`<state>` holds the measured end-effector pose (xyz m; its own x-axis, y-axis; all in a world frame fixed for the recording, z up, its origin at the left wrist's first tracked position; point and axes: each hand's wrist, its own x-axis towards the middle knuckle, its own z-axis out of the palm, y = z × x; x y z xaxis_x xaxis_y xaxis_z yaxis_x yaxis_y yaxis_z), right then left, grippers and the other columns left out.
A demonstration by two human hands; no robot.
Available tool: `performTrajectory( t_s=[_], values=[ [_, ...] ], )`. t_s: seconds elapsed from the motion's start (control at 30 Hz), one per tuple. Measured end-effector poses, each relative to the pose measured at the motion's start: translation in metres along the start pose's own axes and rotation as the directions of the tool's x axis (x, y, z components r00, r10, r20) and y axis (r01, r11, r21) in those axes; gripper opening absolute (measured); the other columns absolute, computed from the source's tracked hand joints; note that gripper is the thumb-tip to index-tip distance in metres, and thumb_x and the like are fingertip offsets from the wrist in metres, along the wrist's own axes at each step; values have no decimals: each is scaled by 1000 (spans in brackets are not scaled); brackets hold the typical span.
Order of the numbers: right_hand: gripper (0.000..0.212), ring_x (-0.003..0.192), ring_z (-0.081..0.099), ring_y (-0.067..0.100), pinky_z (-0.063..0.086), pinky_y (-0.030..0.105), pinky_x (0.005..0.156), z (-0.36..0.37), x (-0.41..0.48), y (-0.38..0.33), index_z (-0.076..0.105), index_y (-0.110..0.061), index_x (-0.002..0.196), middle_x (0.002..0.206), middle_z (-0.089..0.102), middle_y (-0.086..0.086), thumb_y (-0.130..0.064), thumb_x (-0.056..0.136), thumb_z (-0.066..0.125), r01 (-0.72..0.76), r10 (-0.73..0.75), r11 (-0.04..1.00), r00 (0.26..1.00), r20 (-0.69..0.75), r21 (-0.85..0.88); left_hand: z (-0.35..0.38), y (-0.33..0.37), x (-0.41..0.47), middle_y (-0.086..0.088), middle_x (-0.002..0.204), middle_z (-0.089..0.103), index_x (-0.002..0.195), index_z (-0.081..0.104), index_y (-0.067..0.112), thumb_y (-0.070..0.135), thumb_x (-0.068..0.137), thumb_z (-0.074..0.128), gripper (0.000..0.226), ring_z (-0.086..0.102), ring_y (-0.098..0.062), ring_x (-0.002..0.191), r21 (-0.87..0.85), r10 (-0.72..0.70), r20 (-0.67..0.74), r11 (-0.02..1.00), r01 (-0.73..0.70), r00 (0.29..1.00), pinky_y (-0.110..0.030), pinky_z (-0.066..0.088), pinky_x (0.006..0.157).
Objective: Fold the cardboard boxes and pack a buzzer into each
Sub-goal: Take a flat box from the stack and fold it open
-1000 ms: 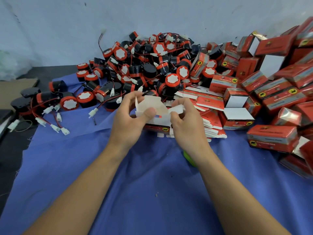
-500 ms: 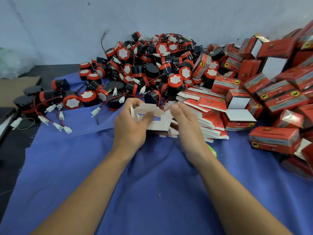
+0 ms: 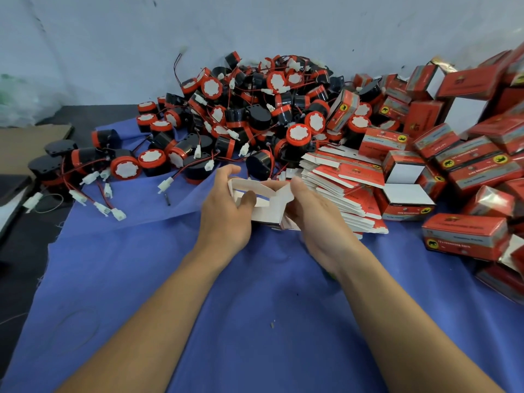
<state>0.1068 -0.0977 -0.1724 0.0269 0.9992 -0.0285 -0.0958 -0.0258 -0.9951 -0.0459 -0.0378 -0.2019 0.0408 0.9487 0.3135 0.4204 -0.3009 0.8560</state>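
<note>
**Box Takes Shape Over Blue Cloth**

A half-formed cardboard box, thin-walled and white inside, sits between both hands above the desk's blue cloth; the left hand grips its open frame, thumb pressed in; the right hand pinches an end flap (not yet tucked); next, probably, closing flaps squarely, then fetching a round red-and-black buzzer from the heap behind.

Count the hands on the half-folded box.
2. The left hand grips the left side of the half-folded box, with its thumb on the white inside. The right hand pinches its right flap. No other hand shows.
</note>
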Motion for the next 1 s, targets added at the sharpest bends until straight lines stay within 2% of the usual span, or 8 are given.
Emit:
performTrajectory(
  t_s=[0.1, 0.23, 0.33, 0.5, 0.63, 0.73, 0.9, 1.0],
  values=[
    [37, 119, 66, 14, 45, 41, 113, -2, 1, -1, 78, -34, 114, 118, 75, -8, -53, 101, 48, -20, 22, 998, 999, 30, -66, -2, 1, 0, 9, 118, 65, 136, 50, 27, 14, 101, 57, 38, 61, -5, 96, -35, 2, 36, 999, 0, 999, -8, 42, 69],
    [28, 79, 59, 3, 47, 25, 74, 4, 1, 0, 70, -40, 123, 88, 67, -17, -45, 95, 65, 78, -74, 931, 997, 23, -357, -4, 7, -3, 16, 115, 66, 130, 55, 34, 31, 93, 53, 38, 63, -1, 103, -158, 41, 106, 987, -23, 994, -21, 49, 81],
    [28, 96, 67, 15, 54, 42, 87, 8, 0, 1, 69, -36, 122, 104, 73, -7, -42, 95, 68, 115, -143, 895, 989, -33, -430, -4, 9, -4, 15, 115, 69, 124, 58, 45, 44, 82, 65, 43, 68, -7, 104, -299, 10, 125, 954, 28, 992, -26, 53, 87],
    [36, 94, 65, 3, 47, 30, 81, 9, -1, 4, 69, -34, 111, 101, 72, -17, -64, 94, 57, 107, -179, 887, 976, -120, -450, -2, 8, -5, 0, 119, 74, 125, 65, 31, 48, 80, 70, 49, 70, -21, 113, -473, -21, 218, 872, 124, 976, -48, 54, 102],
    [70, 120, 63, 12, 52, 48, 102, 7, 0, 4, 61, -37, 132, 126, 69, -11, -85, 82, 49, 131, -152, 952, 987, -57, -276, 1, 12, -7, 5, 115, 75, 127, 62, 32, 41, 84, 73, 45, 71, -18, 109, -473, 44, 282, 875, 99, 959, -36, 57, 94],
    [90, 134, 54, 10, 42, 47, 115, -3, 1, 2, 50, -46, 144, 143, 60, -14, -98, 71, 42, 71, -70, 985, 997, 15, -160, 4, 15, -6, 14, 106, 72, 130, 57, 32, 31, 83, 72, 49, 68, -7, 99, -438, 57, 241, 897, 56, 969, -25, 55, 85],
    [82, 127, 62, 14, 49, 35, 104, -16, 6, 0, 54, -28, 146, 137, 67, 0, -81, 88, 30, -23, 5, 991, 991, 133, 129, 9, 14, -5, 6, 109, 75, 132, 60, 22, 16, 85, 66, 48, 71, -10, 102, -521, -60, 200, 839, 158, 978, -31, 59, 88],
    [42, 121, 67, 17, 55, 28, 95, -18, 5, -2, 72, -29, 128, 129, 72, 2, -51, 102, 47, -20, 2, 992, 990, 141, 128, 10, 13, -5, 3, 110, 76, 132, 60, 21, 8, 90, 65, 44, 71, -10, 103, -535, -71, 211, 826, 176, 975, -30, 59, 88]
  ],
)
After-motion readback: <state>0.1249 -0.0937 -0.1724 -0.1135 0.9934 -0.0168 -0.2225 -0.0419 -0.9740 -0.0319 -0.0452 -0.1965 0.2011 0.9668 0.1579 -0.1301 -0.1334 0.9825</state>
